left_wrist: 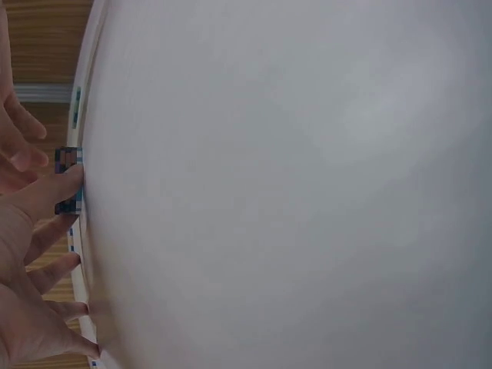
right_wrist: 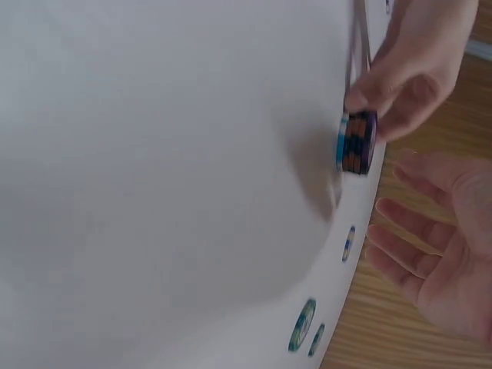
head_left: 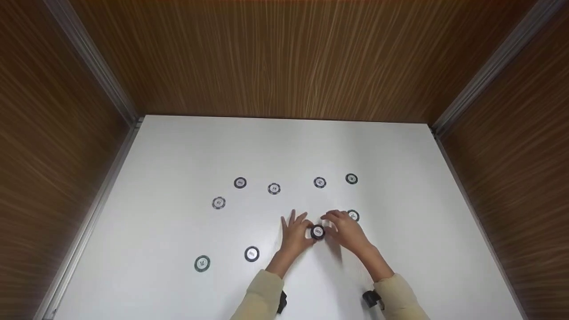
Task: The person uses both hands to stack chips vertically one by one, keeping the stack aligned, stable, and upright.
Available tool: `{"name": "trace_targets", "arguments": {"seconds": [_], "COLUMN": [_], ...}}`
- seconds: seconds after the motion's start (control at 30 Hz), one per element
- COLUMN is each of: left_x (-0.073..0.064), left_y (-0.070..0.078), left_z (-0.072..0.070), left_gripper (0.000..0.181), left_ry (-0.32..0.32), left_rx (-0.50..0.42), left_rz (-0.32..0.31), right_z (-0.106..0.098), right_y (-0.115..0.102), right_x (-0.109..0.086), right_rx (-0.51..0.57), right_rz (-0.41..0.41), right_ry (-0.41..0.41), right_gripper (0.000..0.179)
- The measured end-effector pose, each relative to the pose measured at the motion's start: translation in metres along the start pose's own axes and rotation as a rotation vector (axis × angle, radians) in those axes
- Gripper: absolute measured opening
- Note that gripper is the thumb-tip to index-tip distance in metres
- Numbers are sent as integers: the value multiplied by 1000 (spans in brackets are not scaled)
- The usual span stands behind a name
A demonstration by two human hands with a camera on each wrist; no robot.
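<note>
My left hand (head_left: 294,236) pinches a short stack of poker chips (head_left: 318,232) between thumb and index finger, its other fingers spread outward. The right wrist view shows the stack (right_wrist: 357,144) edge-on, with blue, orange, black and purple bands, close over the white table. Just to the right, my right hand (head_left: 348,232) is held with its fingers loosely bent and apart from the stack, as the right hand (right_wrist: 453,238) in its own wrist view also shows. A green-edged chip (head_left: 354,216) lies partly covered by the right hand.
Four-sided white tabletop (head_left: 178,146) has brown wood-grain panels (head_left: 284,62) at back and sides. Flat beyond the hands lie chips, among them a purple one (head_left: 240,182), a grey one (head_left: 274,189) and a dark green one (head_left: 351,178). A black chip (head_left: 251,254) and green chip (head_left: 202,263) lie left.
</note>
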State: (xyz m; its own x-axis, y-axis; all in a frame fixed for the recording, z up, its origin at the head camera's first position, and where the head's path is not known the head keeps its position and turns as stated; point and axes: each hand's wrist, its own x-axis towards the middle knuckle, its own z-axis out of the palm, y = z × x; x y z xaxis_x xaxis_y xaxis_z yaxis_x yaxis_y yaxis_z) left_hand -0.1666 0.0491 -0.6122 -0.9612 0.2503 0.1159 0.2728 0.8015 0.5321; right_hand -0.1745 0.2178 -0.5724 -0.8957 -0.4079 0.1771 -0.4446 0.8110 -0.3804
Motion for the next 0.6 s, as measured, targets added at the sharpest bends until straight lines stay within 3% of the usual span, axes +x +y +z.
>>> {"name": "trace_targets", "arguments": {"seconds": [0.27, 0.47, 0.6], "left_x": [1, 1, 0], "left_y": [0, -1, 0], "left_z": [1, 0, 0], "left_gripper": [35, 35, 35], "left_ry": [-24, -27, -29], "left_rx": [-41, -52, -58], "left_rz": [-28, -25, -22], "right_z": [-13, -12, -8], "right_y": [28, 46, 54], "right_x": [2, 1, -3], "right_rx": [-25, -72, -109], "right_rz": [141, 195, 241], "right_ry": [19, 52, 5], "right_gripper": [26, 28, 32]}}
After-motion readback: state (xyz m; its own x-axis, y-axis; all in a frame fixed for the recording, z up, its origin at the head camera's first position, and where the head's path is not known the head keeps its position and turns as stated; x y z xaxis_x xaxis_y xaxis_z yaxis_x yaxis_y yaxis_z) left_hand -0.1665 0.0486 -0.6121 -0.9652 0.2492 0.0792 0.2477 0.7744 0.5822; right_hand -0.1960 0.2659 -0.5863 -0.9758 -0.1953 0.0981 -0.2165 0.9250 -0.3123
